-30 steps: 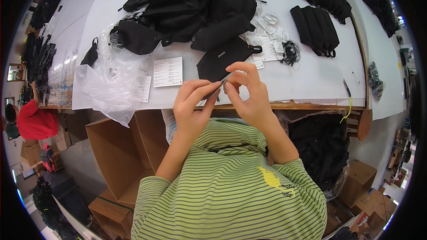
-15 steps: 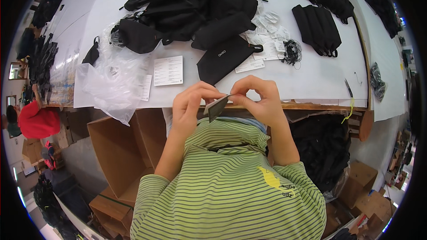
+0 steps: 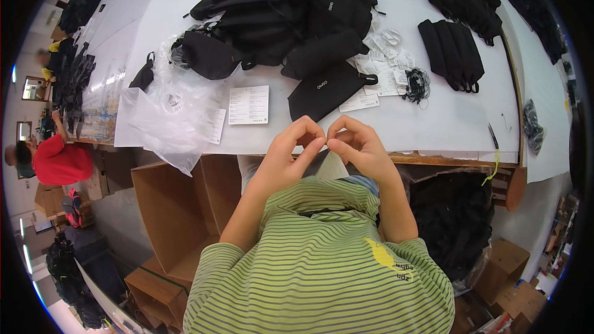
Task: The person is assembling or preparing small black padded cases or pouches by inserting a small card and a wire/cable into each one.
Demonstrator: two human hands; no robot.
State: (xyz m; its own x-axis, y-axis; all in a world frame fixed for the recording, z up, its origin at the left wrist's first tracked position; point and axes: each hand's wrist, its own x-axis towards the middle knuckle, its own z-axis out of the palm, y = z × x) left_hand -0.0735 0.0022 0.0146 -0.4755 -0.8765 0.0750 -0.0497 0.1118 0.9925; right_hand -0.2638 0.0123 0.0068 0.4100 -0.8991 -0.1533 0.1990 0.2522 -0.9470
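Just off the table's near edge, my left hand (image 3: 289, 152) and my right hand (image 3: 362, 150) meet, thumb and fingertips pinched together. Both grip the top of a small hang tag (image 3: 334, 169), which dangles below the fingertips in front of my striped shirt. A pale face and a dark grey part of it show; its upper end is hidden by the fingers. Beyond my hands lies a black fabric pouch (image 3: 318, 98) on the white table (image 3: 247, 141). A white printed card (image 3: 249, 105) rests flat to its left.
Black pouches (image 3: 266, 31) are heaped at the back, near loose white tags (image 3: 383, 46) and a bundle of black cords (image 3: 417, 85). A clear plastic bag (image 3: 164, 120) hangs over the edge. Thread snips (image 3: 493, 136) lie right; an open carton (image 3: 170, 210) stands below left.
The tag has turned from its dark face to show a pale one. My fingertips have come together above it. The whole view has shifted slightly.
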